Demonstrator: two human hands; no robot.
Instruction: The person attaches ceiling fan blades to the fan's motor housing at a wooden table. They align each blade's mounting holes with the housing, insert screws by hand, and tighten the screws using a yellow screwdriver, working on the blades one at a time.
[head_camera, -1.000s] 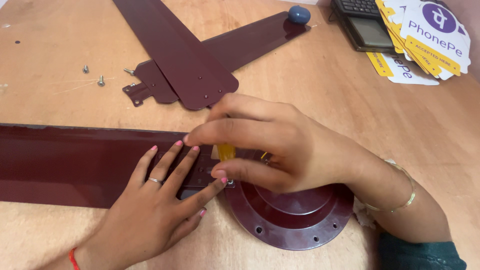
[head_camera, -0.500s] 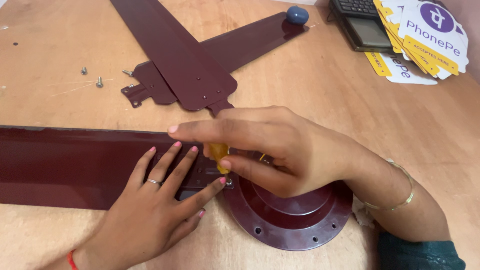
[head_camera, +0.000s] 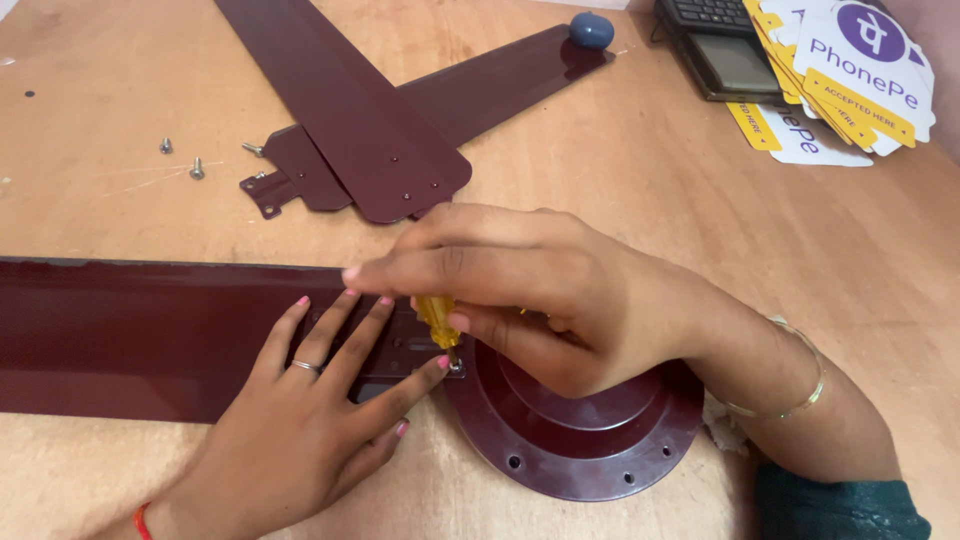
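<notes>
A bare wooden tabletop (head_camera: 620, 190) is filling the view, scuffed pale brown and strewn with dark maroon fan parts. Close to the person, a long maroon fan blade (head_camera: 140, 335) is lying flat, running in from the left edge, and its bracket end is meeting a round maroon fan hub (head_camera: 580, 430) ringed with small holes. The left hand (head_camera: 300, 430) is resting flat on the blade's inner end, fingers spread and pressing down, a ring on one finger and the index fingertip sitting just beside the joint. The right hand (head_camera: 550, 295) is arching over from the right, above the hub, with its fingers closed in a pinch around a small yellow-handled screwdriver (head_camera: 438, 320). The tool is standing nearly upright, its tip down at the spot where blade and hub are meeting, right between the two hands. Farther back, two more loose blades (head_camera: 380, 120) are lying crossed, with a few loose screws (head_camera: 180, 158) to their left. A dark keyboard device (head_camera: 725, 50) and a stack of yellow-and-white printed cards (head_camera: 850, 80) are sitting at the far right corner.
</notes>
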